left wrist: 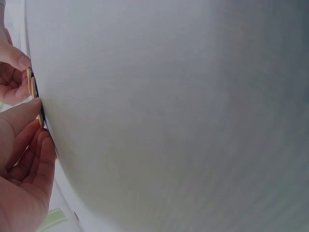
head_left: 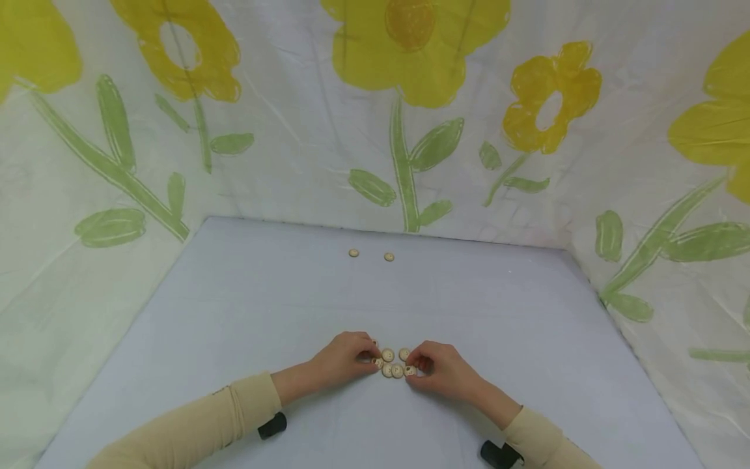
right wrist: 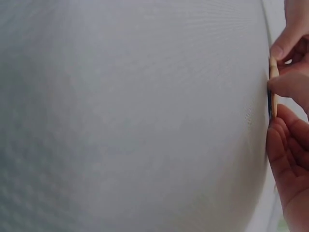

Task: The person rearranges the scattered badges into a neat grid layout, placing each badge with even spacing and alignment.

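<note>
Several small, round, pale wooden discs with dark marks lie close together on the table between the two hands. My left hand [head_left: 349, 355] pinches a disc [head_left: 377, 363] at the left end of the near row between thumb and fingers. At that row's right end, my right hand [head_left: 442, 371] pinches another disc [head_left: 410, 370]. Two discs lie side by side between them, one of them a middle disc [head_left: 397, 370]. Just behind is a rear disc [head_left: 388, 355], and more discs are partly covered by the fingers. In the left wrist view the held disc [left wrist: 40, 120] shows edge-on.
Two more discs, a left one [head_left: 354, 253] and a right one [head_left: 389, 256], lie near the back edge of the pale table [head_left: 263, 293]. A white curtain [head_left: 293, 163] with painted yellow flowers surrounds the table's back and sides. Black devices sit under both wrists.
</note>
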Available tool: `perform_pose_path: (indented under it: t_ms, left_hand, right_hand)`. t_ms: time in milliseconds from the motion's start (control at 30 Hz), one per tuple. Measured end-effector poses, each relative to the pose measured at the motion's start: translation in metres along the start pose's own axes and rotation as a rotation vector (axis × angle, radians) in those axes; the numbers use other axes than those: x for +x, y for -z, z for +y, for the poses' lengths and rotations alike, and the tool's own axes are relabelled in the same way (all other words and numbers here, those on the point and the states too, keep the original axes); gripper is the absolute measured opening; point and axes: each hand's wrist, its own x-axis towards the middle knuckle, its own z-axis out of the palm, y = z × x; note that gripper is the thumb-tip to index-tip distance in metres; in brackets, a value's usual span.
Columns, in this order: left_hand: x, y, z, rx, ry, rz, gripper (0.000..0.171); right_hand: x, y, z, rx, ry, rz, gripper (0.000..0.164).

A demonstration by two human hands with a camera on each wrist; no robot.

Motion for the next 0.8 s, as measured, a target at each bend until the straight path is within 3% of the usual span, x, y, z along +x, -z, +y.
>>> perform_pose_path:
  t_ms: [400, 800]
  left_hand:
    - [0.002, 0.001, 0.001, -0.003, -0.007, 0.008, 0.013]
    - [0.000, 0.000, 0.001, 0.007, -0.019, 0.013, 0.013]
  right_hand:
    - [0.001, 0.005, 0.000, 0.007, -0.009, 0.020, 0.019]
    - [0.018, 0.015, 0.008, 0.015, 0.009, 0.071, 0.018]
